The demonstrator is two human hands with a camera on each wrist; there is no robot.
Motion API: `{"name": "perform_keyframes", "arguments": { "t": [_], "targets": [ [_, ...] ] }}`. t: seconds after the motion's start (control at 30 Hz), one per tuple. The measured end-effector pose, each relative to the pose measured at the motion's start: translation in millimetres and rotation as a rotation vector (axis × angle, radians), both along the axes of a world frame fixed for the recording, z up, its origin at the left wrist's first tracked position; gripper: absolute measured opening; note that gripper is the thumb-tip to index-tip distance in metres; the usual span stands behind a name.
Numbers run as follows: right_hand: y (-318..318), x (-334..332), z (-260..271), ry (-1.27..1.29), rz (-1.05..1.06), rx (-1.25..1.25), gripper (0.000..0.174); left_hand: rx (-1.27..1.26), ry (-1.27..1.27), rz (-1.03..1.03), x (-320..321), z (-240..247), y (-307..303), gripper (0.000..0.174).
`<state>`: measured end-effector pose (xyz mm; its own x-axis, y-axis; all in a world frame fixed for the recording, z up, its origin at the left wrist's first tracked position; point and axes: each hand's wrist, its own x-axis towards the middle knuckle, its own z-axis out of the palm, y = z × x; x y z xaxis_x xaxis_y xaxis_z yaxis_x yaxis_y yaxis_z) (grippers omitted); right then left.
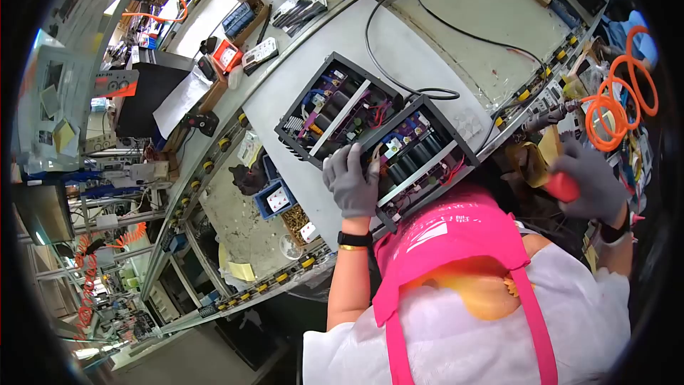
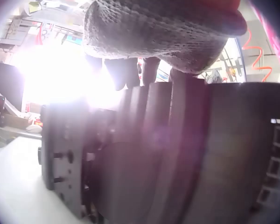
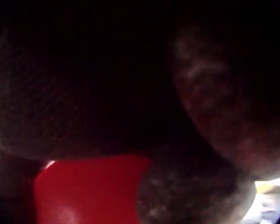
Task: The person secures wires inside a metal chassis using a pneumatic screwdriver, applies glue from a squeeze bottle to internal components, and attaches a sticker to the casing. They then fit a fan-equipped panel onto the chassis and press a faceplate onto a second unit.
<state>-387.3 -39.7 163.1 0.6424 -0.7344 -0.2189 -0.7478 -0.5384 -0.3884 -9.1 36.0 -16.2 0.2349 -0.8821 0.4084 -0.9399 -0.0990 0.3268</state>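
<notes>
Two open black chassis with circuit boards inside lie side by side, the farther chassis (image 1: 342,103) and the nearer chassis (image 1: 420,150). Dark cylindrical parts, coloured wires and a pale cross bar show in each. My left hand (image 1: 353,182), in a grey glove, rests on the near corner where the two meet, fingers extended. In the left wrist view its fingers (image 2: 151,70) reach over dark ridged metal (image 2: 177,154). Off to the right, my right hand (image 1: 595,178), also gloved, grips a smooth, rounded red object (image 1: 563,187); its kind I cannot tell, as fingers cover much of it.
A white board (image 1: 313,192) lies under the chassis, on a bench edged with rollers. A black cable (image 1: 370,36) loops over it. Blue bins (image 1: 274,199) and a box of screws (image 1: 296,222) stand at left. An orange coiled hose (image 1: 605,110) hangs at right.
</notes>
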Motion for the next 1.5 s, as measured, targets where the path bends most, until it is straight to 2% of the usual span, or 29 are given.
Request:
{"name": "perform_keyframes", "arguments": {
  "t": [0.07,0.13,0.17,0.2,0.23,0.27,0.3,0.33,0.37,0.43,0.5,0.57,0.63,0.7,0.8,0.87,0.97,1.1,1.23,1.4,1.5],
  "targets": [
    [-23,48,6,-0.392,0.125,-0.179,0.05,0.045,0.056,0.022,-3,-7,-7,0.042],
    [-66,80,17,-0.646,0.336,-0.282,0.055,0.032,0.052,0.034,-3,-14,-7,0.039],
    [-94,102,-14,-1.112,0.065,0.047,0.06,0.006,0.062,0.059,-1,-14,-4,0.038],
    [-113,120,-37,-1.371,-0.115,0.251,0.057,0.005,0.056,0.066,-1,-12,-4,0.036],
    [-145,138,-60,-1.427,-0.285,0.301,0.052,0.002,0.07,0.075,-1,-13,-4,0.035],
    [-184,154,-92,-1.241,-0.415,0.17,0.046,0.009,0.079,0.072,0,-13,-4,0.034],
    [-216,166,-124,-0.985,-0.452,-0.039,0.042,0.013,0.091,0.07,1,-13,-4,0.034],
    [-231,180,-146,-0.791,-0.417,-0.252,0.04,0.005,0.09,0.067,1,-10,-5,0.033],
    [-231,195,-148,-0.774,-0.226,-0.635,0.035,0.004,0.088,0.065,1,-10,-5,0.032],
    [-221,229,-147,-1.123,-0.226,-0.026,0.033,-0.031,0.104,0.072,2,-10,-6,0.032],
    [-181,264,-114,-1.012,-0.3,0.344,0.036,-0.014,0.136,0.052,4,-9,-6,0.032],
    [-158,304,-121,-1.15,0.076,0.256,0.04,-0.021,0.145,0.057,5,-11,-8,0.032],
    [-134,330,-123,-1.096,0.299,-0.054,0.044,-0.056,0.177,0.071,6,-10,-8,0.031],
    [-126,344,-132,-1.066,0.409,-0.06,0.044,-0.119,0.267,0.091,5,-5,-6,0.029],
    [-120,358,-150,-1.067,0.526,-0.085,0.045,-0.296,0.322,0.362,11,-12,10,0.034],
    [-120,363,-153,-1.074,0.566,-0.098,0.045,-0.328,0.385,0.538,21,-36,26,0.039],
    [-120,368,-156,-1.077,0.599,-0.12,0.045,-0.234,0.618,0.582,36,-60,37,0.045],
    [-120,373,-158,-1.06,0.626,-0.107,0.044,-0.125,0.777,0.391,49,-78,42,0.056],
    [-117,371,-160,-1.022,0.655,-0.077,0.043,-0.079,0.908,0.289,56,-83,39,0.068],
    [-117,370,-158,-0.995,0.669,-0.063,0.044,0.037,0.875,0.283,61,-100,49,0.079],
    [-126,357,-140,-1.085,0.46,-0.062,0.044,0.097,0.796,0.25,69,-112,49,0.081]
  ]
}}
